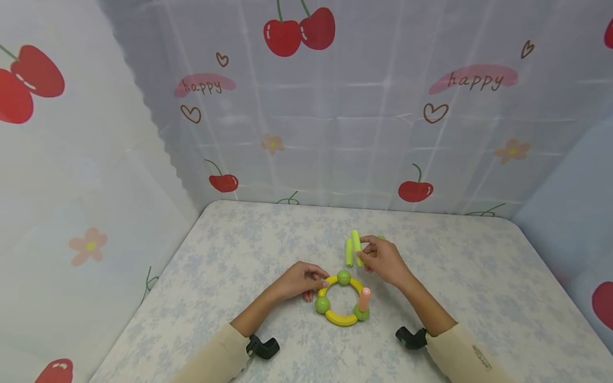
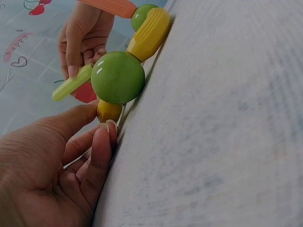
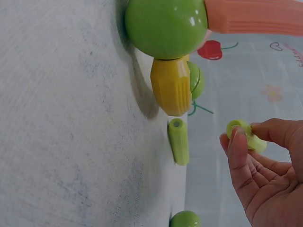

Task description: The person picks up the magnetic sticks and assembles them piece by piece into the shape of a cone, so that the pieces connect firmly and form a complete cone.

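Observation:
A ring of yellow curved rods and green balls lies flat on the table. Its upper-left yellow curved rod (image 1: 323, 291) is pinched between the thumb and fingers of my left hand (image 1: 298, 280), close beside a green ball (image 2: 118, 77). From the ring's lower-right green ball (image 1: 362, 314) an orange rod (image 1: 365, 300) stands up. Beyond the ring, my right hand (image 1: 384, 260) grips a light green rod (image 1: 356, 242) between thumb and fingers, raised off the table in the right wrist view.
A second light green rod (image 1: 349, 253) lies on the table just left of the held one. Behind my right hand, another green ball (image 3: 185, 219) is partly hidden. The patterned tabletop (image 1: 258, 229) ends against a hanging cloth (image 1: 325, 159) printed with cherries.

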`<state>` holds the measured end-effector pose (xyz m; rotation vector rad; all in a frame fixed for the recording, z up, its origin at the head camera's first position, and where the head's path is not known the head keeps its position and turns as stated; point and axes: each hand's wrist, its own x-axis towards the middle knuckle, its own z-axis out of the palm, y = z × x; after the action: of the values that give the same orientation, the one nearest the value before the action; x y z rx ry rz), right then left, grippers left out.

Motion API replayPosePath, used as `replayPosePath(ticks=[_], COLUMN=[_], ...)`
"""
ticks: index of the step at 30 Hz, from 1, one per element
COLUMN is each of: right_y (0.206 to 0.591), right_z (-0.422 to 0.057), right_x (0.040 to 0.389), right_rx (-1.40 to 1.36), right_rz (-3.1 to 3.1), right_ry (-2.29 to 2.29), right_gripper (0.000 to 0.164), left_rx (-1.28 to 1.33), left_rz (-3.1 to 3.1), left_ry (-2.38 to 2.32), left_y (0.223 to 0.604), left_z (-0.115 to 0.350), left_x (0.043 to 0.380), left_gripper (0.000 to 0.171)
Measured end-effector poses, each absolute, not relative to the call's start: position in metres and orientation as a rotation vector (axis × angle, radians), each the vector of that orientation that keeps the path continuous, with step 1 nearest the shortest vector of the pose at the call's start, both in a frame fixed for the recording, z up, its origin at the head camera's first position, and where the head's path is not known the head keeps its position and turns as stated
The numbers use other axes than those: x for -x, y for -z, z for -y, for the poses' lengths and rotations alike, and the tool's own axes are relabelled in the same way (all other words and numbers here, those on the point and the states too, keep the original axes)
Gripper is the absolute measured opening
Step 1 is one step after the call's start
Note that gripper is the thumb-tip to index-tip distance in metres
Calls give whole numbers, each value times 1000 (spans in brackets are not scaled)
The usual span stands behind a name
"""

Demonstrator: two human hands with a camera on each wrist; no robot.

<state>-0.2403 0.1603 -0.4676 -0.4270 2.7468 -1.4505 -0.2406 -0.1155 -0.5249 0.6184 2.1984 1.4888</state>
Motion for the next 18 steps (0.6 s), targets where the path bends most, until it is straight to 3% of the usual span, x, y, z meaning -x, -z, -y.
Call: replayPosePath(ticks=[18], right_y=[467], right_z=[-155], right_x=[232], right_rx=[633], right_rz=[-2587], right_ry=[1610], right_gripper=[41], left_rx=[-617], left_rz=[-2213], left_ry=[-1479], left_y=[523], left_z=[116], left_x=[241], left_gripper=[24])
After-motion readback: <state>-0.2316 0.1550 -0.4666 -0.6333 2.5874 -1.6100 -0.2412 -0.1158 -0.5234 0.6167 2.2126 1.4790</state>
